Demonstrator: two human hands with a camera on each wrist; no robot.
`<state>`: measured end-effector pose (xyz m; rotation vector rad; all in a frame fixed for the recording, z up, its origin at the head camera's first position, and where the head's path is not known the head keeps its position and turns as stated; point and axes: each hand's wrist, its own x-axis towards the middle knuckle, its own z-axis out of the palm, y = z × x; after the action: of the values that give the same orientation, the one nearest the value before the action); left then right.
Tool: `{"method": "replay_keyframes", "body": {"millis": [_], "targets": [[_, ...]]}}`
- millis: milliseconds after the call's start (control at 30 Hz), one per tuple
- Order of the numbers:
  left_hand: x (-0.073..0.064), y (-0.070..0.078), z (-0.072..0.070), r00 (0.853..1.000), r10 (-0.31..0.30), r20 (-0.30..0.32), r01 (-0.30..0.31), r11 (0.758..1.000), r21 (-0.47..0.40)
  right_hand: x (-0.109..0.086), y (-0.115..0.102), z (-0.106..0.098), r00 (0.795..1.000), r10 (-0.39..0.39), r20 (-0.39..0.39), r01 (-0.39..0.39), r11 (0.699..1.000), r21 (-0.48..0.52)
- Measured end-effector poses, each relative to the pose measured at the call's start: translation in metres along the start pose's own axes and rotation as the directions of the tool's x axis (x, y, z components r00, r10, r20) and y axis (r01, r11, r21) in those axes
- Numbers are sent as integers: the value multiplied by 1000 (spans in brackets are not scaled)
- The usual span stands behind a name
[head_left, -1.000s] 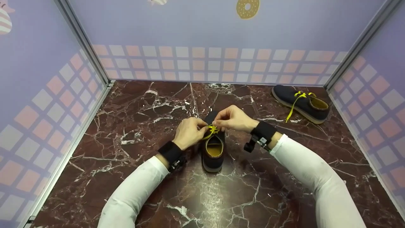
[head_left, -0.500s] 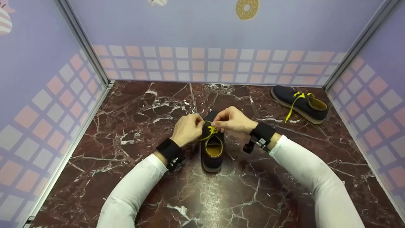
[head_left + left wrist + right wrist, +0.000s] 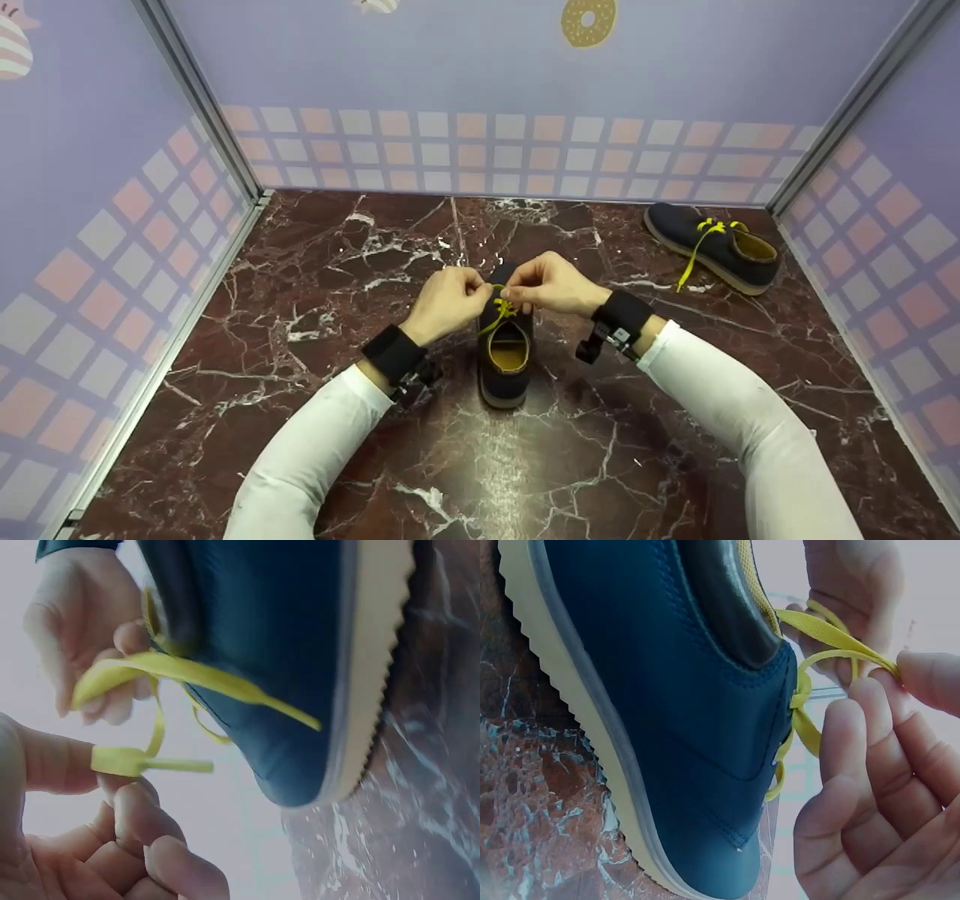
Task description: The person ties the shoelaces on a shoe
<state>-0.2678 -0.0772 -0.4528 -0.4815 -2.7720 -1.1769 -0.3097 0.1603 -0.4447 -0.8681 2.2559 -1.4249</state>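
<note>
A dark navy lace-up shoe (image 3: 504, 386) stands on the floor with its toe pointing away, its yellow shoelace (image 3: 504, 304) crossing the tongue. My left hand (image 3: 448, 300) is on the left of the laces. In the left wrist view, its thumb and index finger pinch one lace end (image 3: 120, 761) close to the tip. My right hand (image 3: 559, 285), on the other side, pinches a doubled part of the lace (image 3: 832, 634) between thumb and finger, in the right wrist view. Another lace tip (image 3: 289, 712) hangs free beside the shoe. A yellow strand spans between both hands.
A matching shoe (image 3: 712, 244) sits at the back right, one lace end trailing onto the marbled floor (image 3: 360, 465). Patterned purple panels (image 3: 480, 75) stand at the back and both sides.
My left hand has drawn slightly away from the knot, up and to the left, then come back a little rightward with the lace. My right hand stays nearly still.
</note>
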Motion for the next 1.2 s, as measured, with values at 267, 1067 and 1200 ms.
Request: {"method": "replay_keyframes", "body": {"millis": [267,1067,1200], "targets": [[-5,2,-4,997,-12,71,27,976,-217,0,-3,0,1000,15,-9,-15,1000,-13],[-28,21,16,872,-207,443,488,423,-764,2,-4,1,999,29,-41,-30,999,-12],[-30,28,23,870,-224,439,493,385,-780,2,-5,2,999,30,-41,-30,1000,-5]]}}
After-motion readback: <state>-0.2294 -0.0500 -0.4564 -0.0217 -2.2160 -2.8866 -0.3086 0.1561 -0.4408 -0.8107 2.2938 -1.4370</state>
